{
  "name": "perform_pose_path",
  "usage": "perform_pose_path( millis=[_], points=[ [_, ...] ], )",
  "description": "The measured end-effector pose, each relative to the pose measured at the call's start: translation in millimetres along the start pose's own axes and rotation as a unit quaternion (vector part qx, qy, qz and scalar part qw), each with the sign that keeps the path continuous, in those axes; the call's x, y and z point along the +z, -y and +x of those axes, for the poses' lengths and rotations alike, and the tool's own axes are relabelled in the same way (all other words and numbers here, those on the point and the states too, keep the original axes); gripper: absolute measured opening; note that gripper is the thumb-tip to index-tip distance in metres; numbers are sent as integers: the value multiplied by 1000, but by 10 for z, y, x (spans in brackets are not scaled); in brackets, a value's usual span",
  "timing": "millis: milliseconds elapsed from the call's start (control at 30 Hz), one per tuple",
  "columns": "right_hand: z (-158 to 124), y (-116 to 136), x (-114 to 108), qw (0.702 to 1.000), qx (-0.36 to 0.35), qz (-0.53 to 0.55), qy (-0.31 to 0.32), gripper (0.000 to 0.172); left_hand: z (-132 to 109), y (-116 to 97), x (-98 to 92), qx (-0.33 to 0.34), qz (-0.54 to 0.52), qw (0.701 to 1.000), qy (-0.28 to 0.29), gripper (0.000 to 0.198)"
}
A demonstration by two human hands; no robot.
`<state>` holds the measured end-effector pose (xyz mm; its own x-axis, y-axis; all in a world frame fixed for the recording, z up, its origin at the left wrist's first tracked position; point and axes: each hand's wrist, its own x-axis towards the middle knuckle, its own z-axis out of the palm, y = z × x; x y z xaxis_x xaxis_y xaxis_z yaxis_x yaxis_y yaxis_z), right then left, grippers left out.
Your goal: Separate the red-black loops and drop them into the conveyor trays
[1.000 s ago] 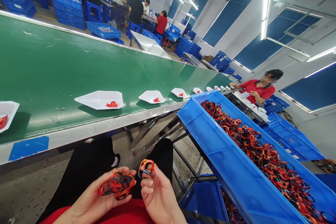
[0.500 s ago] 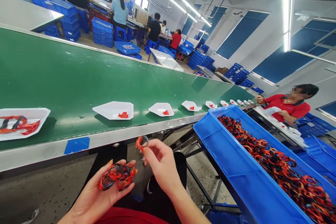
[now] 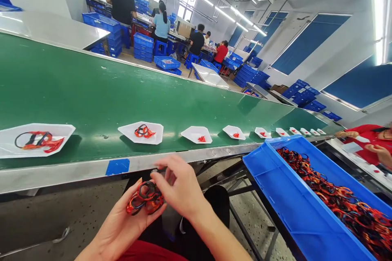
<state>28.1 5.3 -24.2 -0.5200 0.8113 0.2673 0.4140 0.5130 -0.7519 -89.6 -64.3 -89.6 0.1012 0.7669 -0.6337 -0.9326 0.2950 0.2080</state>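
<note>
**Left hand:** my feed shows the left hand (image 3: 128, 222) palm up, fingers curled loosely round a bundle of red-and-black cord loops (image 3: 145, 197).
**Right hand:** the right hand (image 3: 179, 183) is above it, thumb and forefinger pinching a small dark loop (image 3: 157, 170), mostly hidden by the fingers.
**Hands together:** touching at the bundle, right fingertips pressed down on its top edge.
**Bundle location:** in the left palm, over the person's lap, just short of the belt's steel edge.
**Just changed:** the right hand has closed in from apart and now sits on the bundle. The white plastic tray (image 3: 122, 129) nearest the hands now carries a small red-and-black cord tangle (image 3: 142, 131), where I had only red bits earlier. The head has also turned left, so the whole scene sits shifted.
**Belt:** green conveyor belt (image 3: 92, 89) with a row of white trays. The far-left tray (image 3: 9, 142) has a larger cord loop (image 3: 38, 140); the others hold red bits.
**Crate:** blue plastic crate (image 3: 275, 195) to the right, heaped with more cord loops (image 3: 327, 197).
**Co-worker:** person in a red shirt (image 3: 369, 140) at the far right, at the belt's side, hands apart from the ones I'm tracking.
</note>
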Motion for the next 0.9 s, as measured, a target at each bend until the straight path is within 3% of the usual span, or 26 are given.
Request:
perform_pose_path(
  millis=[133,267,400,633,733,800,867,900],
  points=[
    [-384,-44,56,986,116,122,-13,18,13,64,68,-21,14,1000,19,8],
    [-463,-241,121,901,262,338,-67,20,-32,125,139,-27,41,999,3,19],
    [-502,-353,128,839,295,448,-91,23,-39,162,103,-9,56,998,1,35],
    [-570,-431,185,768,323,546,-94,29,-101,157,149,-2,54,998,-40,22],
    [-579,-438,171,755,333,557,-93,28,-146,145,205,8,59,997,-49,24],
    [-514,-426,110,766,323,548,-93,27,-155,132,218,13,56,997,-48,26],
    [-348,-411,5,807,287,505,-107,25,-148,109,218,18,47,998,-36,31],
    [-226,-406,-57,842,258,458,-121,25,-143,93,218,23,41,999,-25,34]
  ],
)
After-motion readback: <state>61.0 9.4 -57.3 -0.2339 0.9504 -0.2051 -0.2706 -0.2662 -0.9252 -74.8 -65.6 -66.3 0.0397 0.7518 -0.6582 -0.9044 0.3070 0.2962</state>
